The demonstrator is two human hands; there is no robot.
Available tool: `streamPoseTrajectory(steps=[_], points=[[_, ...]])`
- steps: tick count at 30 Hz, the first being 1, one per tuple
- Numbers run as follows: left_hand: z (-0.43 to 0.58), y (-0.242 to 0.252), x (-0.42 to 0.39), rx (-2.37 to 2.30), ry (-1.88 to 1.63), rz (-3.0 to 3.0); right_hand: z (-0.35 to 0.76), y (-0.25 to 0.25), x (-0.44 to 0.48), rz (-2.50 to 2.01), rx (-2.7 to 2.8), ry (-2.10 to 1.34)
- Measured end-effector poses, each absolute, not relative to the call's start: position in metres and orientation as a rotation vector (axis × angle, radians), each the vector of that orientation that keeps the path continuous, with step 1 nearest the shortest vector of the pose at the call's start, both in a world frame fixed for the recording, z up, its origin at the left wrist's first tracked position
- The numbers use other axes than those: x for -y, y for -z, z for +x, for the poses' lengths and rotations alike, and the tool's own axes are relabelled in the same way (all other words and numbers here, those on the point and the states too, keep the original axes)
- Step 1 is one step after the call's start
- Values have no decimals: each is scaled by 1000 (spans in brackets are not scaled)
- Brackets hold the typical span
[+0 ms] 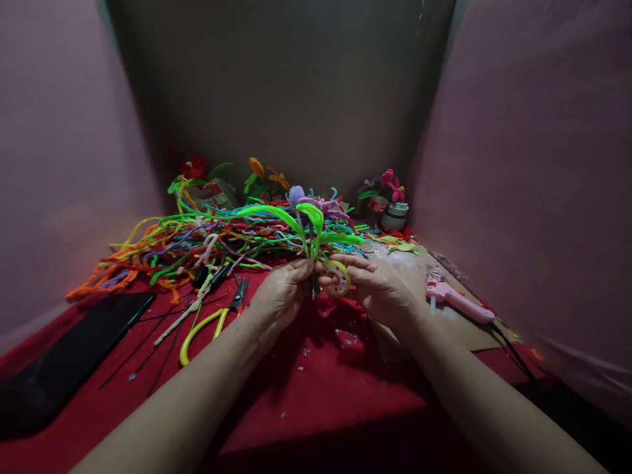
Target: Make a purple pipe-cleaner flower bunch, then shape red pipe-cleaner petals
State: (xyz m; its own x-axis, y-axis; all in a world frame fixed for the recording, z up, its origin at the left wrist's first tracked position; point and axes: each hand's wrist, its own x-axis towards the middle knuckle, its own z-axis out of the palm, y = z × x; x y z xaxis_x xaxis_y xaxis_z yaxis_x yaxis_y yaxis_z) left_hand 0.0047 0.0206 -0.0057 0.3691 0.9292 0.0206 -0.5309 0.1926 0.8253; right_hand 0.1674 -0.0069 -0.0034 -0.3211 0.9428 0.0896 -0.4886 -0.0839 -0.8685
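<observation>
My left hand (281, 293) pinches the stems of a pipe-cleaner flower (316, 220) upright near the middle of the view. It has long bright green leaves, a purple bud (296, 195) and a purple blossom. Close beside the stem base, my right hand (382, 289) is closed on a yellow tape roll (343, 281) with dots on its side. A finger seems to pass through the roll's centre. Whether tape runs from the roll to the stems is too small to tell.
A heap of coloured pipe cleaners (168, 240) lies behind my hands. Yellow-handled scissors (201, 329), thin wires (143, 355) and a black slab (79, 359) are at left. At right, a pink glue gun (461, 301) rests on cardboard (405, 339). A jar (395, 216) and finished flowers (395, 187) stand behind.
</observation>
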Motion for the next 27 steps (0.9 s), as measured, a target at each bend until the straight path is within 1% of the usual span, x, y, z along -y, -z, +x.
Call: streamPoseTrajectory(steps=[8, 14, 18, 22, 27], points=[[3, -3, -22, -619, -1164, 648, 170, 8, 3, -653, 1069, -1426], [4, 2, -21, -580, -1099, 670, 166, 9, 13, -593, 1202, -1497], [4, 4, -18, -523, -1093, 855, 166, 10, 14, -609, 1214, -1491], [5, 6, -16, -529, -1072, 924, 168, 15, 8, -672, 1210, -1366], [1, 1, -21, -556, -1121, 786, 169, 16, 9, -699, 1280, -1209]])
